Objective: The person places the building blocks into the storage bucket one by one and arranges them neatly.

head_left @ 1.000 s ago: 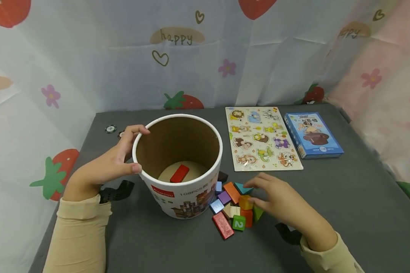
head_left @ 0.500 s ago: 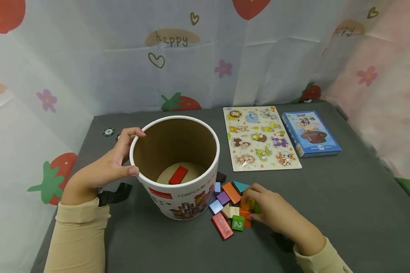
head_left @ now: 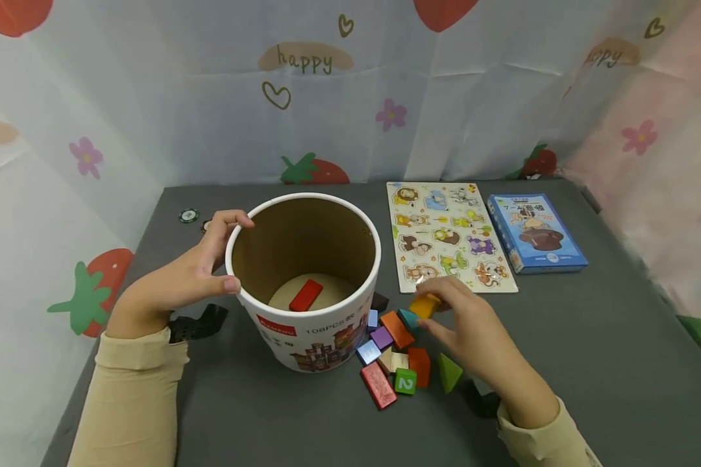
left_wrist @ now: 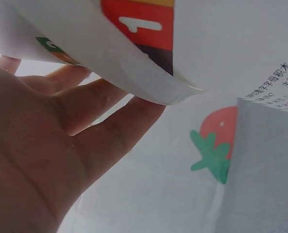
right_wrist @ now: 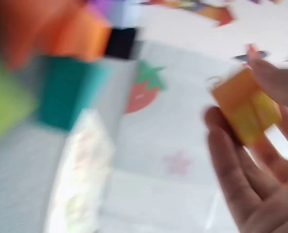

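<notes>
Pinching one orange-yellow block (head_left: 424,306): right hand (head_left: 472,327), grip closed to the block's width, thumb against fingertips, held above the worktop (head_left: 257,415) near the teal block (head_left: 409,320).
Holding one white bucket (head_left: 321,334), upright: left hand (head_left: 194,271), grip spread wide along its rim, thumb and fingertips on the edge.
Inside the bucket: one red block (head_left: 306,295), lying flat.
Beside it: assorted loose blocks, including one green cube (head_left: 405,381) marked "2".
Behind: animal-picture board (head_left: 444,235); blue box (head_left: 539,233).
</notes>
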A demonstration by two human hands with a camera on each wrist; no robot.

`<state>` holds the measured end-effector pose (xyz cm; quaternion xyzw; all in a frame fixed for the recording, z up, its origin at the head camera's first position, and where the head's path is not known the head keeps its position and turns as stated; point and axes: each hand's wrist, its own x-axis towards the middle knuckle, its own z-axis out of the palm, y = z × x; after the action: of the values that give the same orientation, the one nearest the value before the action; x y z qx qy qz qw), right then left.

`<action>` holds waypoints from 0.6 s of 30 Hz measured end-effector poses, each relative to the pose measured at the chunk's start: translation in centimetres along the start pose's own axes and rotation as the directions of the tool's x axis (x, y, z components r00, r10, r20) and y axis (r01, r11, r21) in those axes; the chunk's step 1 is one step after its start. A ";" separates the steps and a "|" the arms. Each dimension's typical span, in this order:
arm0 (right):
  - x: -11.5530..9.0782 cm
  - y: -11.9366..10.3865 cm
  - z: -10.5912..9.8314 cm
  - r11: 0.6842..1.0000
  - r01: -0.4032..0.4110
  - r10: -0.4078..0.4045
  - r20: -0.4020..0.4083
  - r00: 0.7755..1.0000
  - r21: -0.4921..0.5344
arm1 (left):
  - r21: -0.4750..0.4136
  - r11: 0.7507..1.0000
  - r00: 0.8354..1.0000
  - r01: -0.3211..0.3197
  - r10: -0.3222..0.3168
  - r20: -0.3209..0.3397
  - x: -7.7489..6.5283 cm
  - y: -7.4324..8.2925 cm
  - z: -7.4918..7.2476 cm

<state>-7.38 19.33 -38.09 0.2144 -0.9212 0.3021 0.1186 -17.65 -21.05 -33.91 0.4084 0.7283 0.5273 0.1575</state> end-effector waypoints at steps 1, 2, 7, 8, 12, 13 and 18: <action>0.7 -0.7 -0.4 1.000 0.019 -0.018 -0.057 0.998 0.019 | 0.003 1.000 1.000 -0.001 0.001 0.001 0.0 0.1 -0.1; 1.4 -1.4 -0.7 0.998 0.044 -0.038 -0.120 0.992 0.047 | 0.006 1.000 1.000 -0.001 0.001 0.003 0.1 0.1 -0.2; 4.9 -5.3 -2.4 0.965 0.216 -0.162 -0.308 0.938 0.151 | 0.008 1.000 1.000 -0.001 0.001 0.006 0.1 0.2 -0.2; 5.7 -5.9 -2.6 0.956 0.246 -0.190 -0.303 0.934 0.161 | 0.008 1.000 1.000 -0.002 0.002 0.004 0.1 0.2 -0.2; 8.6 -7.8 -2.6 0.935 0.323 -0.298 -0.167 0.940 0.149 | -0.005 1.000 1.000 -0.002 0.002 0.005 -0.1 0.0 -0.2; 9.2 -8.2 -2.5 0.932 0.334 -0.318 -0.123 0.940 0.140 | -0.010 1.000 1.000 0.000 0.000 0.005 -0.1 0.0 -0.3; 11.5 -9.4 -1.9 0.928 0.367 -0.372 0.092 0.924 0.064 | -0.026 1.000 1.000 0.010 -0.010 0.008 -0.2 -0.1 -0.3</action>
<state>-12.92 9.98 -27.86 0.4022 -0.8621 0.2836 0.1210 -17.79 -21.43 -33.88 0.4048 0.7227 0.5342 0.1685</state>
